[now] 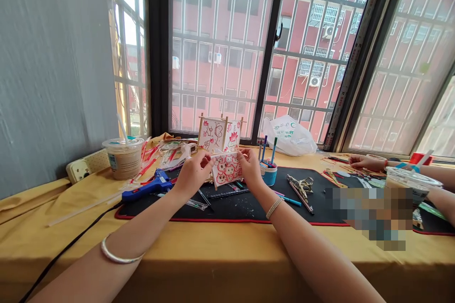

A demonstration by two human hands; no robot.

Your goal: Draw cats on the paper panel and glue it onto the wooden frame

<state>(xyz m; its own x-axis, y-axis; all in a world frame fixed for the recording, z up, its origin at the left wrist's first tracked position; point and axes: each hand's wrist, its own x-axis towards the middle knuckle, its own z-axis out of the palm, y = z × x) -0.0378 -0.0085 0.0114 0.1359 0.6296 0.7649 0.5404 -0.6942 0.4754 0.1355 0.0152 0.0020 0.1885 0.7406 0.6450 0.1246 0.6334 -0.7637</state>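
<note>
Between my two hands is a small white paper panel with red and pink drawings. My left hand pinches its upper left corner, and my right hand grips its upper right edge. Just behind it stands a stick-framed lantern with white sides, painted with pink lotus flowers and dark characters. Whether the panel touches the lantern frame I cannot tell. Pens and thin sticks lie on the black mat below my hands.
A blue glue gun lies left, its cord running off the front edge. Nearby stand a drink cup and a power strip. Right are a pen holder, a hair clip, a plastic bag, and another person's hand beside a second cup.
</note>
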